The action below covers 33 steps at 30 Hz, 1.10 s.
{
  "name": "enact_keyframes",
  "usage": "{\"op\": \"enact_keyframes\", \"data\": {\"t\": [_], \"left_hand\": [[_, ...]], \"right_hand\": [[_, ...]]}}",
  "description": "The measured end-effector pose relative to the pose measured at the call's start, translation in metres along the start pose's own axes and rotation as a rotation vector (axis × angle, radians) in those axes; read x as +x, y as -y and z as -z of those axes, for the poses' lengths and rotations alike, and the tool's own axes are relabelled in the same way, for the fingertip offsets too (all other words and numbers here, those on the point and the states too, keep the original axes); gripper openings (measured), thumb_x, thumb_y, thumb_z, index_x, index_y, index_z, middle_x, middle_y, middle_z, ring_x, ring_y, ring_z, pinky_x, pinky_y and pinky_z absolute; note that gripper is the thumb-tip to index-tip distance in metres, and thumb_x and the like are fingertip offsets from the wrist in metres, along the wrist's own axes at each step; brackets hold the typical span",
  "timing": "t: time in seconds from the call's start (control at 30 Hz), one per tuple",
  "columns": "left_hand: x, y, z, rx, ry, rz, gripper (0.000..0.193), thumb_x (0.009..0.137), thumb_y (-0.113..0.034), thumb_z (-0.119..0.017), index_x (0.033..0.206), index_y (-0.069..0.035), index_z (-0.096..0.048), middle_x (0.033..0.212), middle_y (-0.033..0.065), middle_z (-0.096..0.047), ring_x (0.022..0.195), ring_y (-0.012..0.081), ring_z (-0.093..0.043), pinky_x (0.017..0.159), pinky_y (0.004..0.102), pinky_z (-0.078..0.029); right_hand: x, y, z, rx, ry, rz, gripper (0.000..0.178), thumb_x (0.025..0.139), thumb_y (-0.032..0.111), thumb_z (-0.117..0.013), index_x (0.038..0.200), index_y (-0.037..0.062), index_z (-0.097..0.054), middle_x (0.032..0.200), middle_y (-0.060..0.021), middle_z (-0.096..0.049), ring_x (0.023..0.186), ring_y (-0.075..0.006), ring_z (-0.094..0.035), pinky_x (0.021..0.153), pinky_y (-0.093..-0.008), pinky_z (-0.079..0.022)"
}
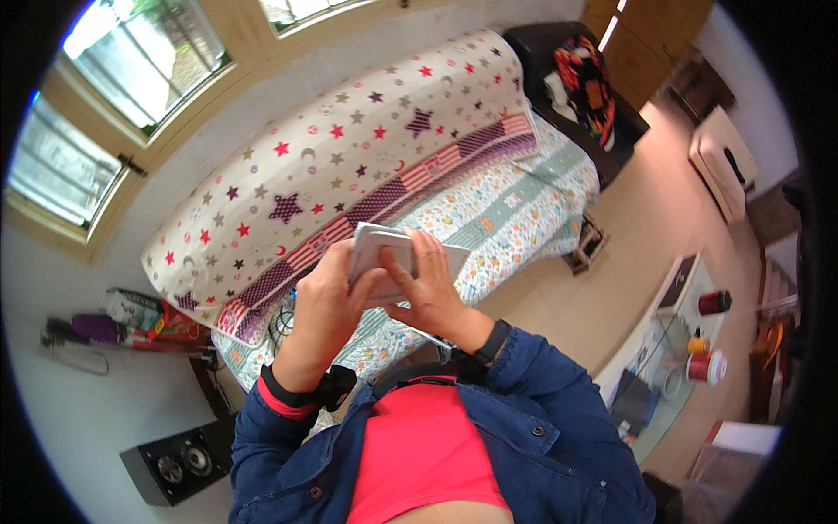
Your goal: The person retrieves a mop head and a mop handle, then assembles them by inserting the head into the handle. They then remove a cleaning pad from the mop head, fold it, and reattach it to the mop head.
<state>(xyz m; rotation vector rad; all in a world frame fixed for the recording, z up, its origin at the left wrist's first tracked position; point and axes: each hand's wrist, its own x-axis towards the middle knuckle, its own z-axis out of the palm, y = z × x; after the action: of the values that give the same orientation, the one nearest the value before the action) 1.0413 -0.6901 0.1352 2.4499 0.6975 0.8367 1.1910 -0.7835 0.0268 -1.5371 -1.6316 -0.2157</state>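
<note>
1. Gripping a small bundle of pale, flat sheets [371, 240], the person before me has both hands raised in front of the chest; whether it is paper or card, I cannot tell.
2. The left hand [325, 293] is closed on the bundle's left side, thumb across the near face, the other fingers mostly hidden from me.
3. The right hand [436, 293] is partly curled on the other side, one finger bent onto the near face and the next ones stretched along the upper edge, with hardly any gap to the sheets.
4. Behind the hands runs a long seat with a flowered cover [506, 210], its back draped in a star-patterned cloth [332, 148].
5. Beyond its far end, a dark armchair [624, 140] carries a red-and-black patterned cloth [585, 83].
6. To the person's right, a glass-topped surface [649, 434] bears a red-and-white round container [707, 368].
7. Low on the left sits a black speaker [150, 476].
</note>
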Motion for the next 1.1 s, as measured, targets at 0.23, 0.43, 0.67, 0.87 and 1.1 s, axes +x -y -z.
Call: {"op": "enact_keyframes", "data": {"t": [0.23,0.43,0.67,0.87,1.1], "left_hand": [[-0.011,0.021,0.003,-0.052,0.012,0.006,0.032,0.087,-0.008,-0.07,0.117,-0.003,-0.059,0.093,0.0192,-0.068,0.079,0.0369,-0.07,0.067,0.0397,-0.055],[-0.019,0.025,0.01,-0.043,0.01,-0.037,0.03,0.087,-0.005,-0.07,0.115,0.0,-0.061,0.095,0.0187,-0.068,0.08,0.035,-0.07,0.068,0.0378,-0.055],[-0.012,0.029,0.024,-0.056,0.11,-0.302,0.029,0.083,-0.002,-0.074,0.11,0.0,-0.062,0.091,0.0158,-0.07,0.077,0.0318,-0.07,0.066,0.0361,-0.055],[-0.009,0.052,0.028,-0.216,0.174,-0.203,0.027,0.082,0.001,-0.075,0.106,-0.001,-0.064,0.091,0.0133,-0.07,0.079,0.0277,-0.07,0.069,0.0347,-0.055],[-0.008,0.119,0.007,-0.164,-0.037,-0.122,0.034,0.089,-0.003,-0.07,0.121,-0.003,-0.058,0.127,0.0128,-0.058,0.112,0.0235,-0.059,0.094,0.0336,-0.049]], "right_hand": [[-0.001,0.004,0.001,0.012,-0.019,0.071,0.106,0.062,0.028,-0.09,0.153,0.0157,-0.037,0.148,-0.0253,-0.032,0.132,-0.0448,-0.038,0.11,-0.0584,-0.033],[0.002,-0.02,0.012,0.151,-0.02,0.014,0.11,0.067,0.027,-0.088,0.153,0.0002,-0.025,0.144,-0.0265,-0.039,0.127,-0.0423,-0.045,0.108,-0.0557,-0.034],[0.022,-0.055,0.034,0.402,0.405,-0.041,0.05,0.075,0.027,-0.083,0.119,0.0131,-0.065,0.098,-0.008,-0.066,0.099,-0.0285,-0.06,0.101,-0.049,-0.036],[0.014,-0.072,0.043,0.167,0.748,-0.013,0.025,0.081,0.021,-0.077,0.102,0.0114,-0.068,0.089,-0.009,-0.065,0.092,-0.0291,-0.064,0.095,-0.0475,-0.044],[-0.007,-0.063,0.027,0.27,0.672,-0.135,0.021,0.078,0.014,-0.068,0.099,0.0088,-0.065,0.089,-0.0128,-0.061,0.086,-0.0357,-0.063,0.075,-0.0453,-0.053]]}}
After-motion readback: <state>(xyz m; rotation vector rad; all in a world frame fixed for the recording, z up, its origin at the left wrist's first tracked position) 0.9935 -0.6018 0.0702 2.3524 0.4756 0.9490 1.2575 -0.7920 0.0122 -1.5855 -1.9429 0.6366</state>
